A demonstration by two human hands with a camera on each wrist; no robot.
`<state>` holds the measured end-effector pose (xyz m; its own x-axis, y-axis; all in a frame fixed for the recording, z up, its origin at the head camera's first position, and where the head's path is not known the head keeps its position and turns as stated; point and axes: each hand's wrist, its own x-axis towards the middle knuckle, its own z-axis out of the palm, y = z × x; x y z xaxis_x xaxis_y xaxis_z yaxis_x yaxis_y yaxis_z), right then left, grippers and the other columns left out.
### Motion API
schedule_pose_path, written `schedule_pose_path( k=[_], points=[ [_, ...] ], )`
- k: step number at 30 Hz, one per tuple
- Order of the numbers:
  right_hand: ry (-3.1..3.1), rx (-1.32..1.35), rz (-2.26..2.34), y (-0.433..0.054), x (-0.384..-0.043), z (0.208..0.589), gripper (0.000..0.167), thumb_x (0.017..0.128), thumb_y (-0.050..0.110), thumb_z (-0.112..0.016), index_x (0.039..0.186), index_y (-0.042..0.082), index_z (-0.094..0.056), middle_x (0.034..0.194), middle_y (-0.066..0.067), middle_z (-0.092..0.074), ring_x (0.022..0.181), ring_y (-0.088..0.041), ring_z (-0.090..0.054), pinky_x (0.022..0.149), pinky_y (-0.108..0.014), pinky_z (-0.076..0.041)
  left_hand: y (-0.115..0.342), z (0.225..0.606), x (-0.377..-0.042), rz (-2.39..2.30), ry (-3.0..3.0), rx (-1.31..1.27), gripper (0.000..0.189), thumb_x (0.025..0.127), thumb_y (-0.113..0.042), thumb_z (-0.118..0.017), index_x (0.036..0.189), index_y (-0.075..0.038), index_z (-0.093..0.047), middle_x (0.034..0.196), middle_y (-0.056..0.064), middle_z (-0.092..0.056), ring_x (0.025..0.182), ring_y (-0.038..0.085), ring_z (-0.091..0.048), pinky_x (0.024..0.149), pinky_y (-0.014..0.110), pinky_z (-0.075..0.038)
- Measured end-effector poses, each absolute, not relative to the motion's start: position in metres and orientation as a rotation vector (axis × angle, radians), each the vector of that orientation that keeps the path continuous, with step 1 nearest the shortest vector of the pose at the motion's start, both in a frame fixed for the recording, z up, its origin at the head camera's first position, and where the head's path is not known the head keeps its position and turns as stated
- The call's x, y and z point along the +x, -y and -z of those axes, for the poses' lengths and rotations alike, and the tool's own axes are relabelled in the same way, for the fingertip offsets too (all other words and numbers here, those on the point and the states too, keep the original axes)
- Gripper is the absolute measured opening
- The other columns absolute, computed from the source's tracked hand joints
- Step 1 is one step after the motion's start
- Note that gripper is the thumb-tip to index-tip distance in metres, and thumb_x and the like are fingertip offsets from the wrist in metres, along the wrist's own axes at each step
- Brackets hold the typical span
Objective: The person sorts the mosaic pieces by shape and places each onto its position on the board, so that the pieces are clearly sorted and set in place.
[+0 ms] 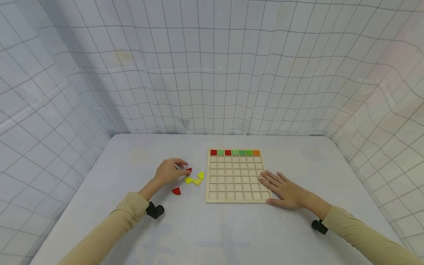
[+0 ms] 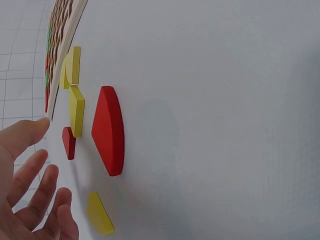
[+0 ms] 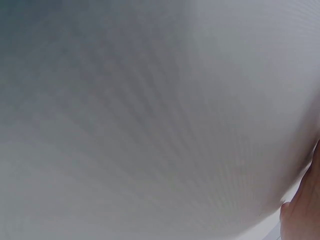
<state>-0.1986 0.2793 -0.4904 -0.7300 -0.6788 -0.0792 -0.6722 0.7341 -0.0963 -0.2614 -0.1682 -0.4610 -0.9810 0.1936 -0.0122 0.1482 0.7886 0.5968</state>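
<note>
My left hand hovers over the left of the table, thumb and fingers apart with nothing between them. Close by its thumb tip in the head view is a red quarter-circle piece. Several yellow pieces lie just right of it, and another red piece is nearer the front. In the left wrist view a further yellow piece lies beside the curved fingers. My right hand rests flat, fingers spread, its fingertips over the right edge of a wooden grid board.
Coloured squares in red, greens and orange fill the board's back row; its other cells show bare wood. A white cloth covers the table. White grid-patterned curtains hang behind it and at both sides.
</note>
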Motion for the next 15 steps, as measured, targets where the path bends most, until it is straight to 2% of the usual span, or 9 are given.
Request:
schedule_pose_path(
  k=[8, 15],
  points=[
    [-2.823, -1.103, 0.094, -0.2798, -0.1996, 0.4916, 0.078, 0.096, 0.056, -0.045, 0.156, 0.017, -0.013, 0.163, -0.007, -0.010, 0.150, -0.029, -0.011, 0.116, -0.058, -0.012, 0.1675, 0.4643, -0.2619, -0.956, -2.880, 0.300, 0.033, 0.079, -0.029, -0.079, 0.107, -0.012, -0.074, 0.087, 0.004, -0.069, 0.067, 0.015, -0.053, 0.056, 0.024, -0.039],
    [-2.823, -1.106, 0.099, -0.2797, -0.1997, 0.4923, 0.078, 0.096, 0.056, -0.044, 0.156, 0.018, -0.012, 0.163, -0.007, -0.009, 0.150, -0.029, -0.011, 0.116, -0.058, -0.012, 0.1668, 0.4657, -0.2600, -0.931, -2.889, 0.305, 0.031, 0.080, -0.026, -0.077, 0.106, -0.009, -0.074, 0.093, 0.007, -0.071, 0.077, 0.017, -0.062, 0.060, 0.024, -0.045]
  ],
)
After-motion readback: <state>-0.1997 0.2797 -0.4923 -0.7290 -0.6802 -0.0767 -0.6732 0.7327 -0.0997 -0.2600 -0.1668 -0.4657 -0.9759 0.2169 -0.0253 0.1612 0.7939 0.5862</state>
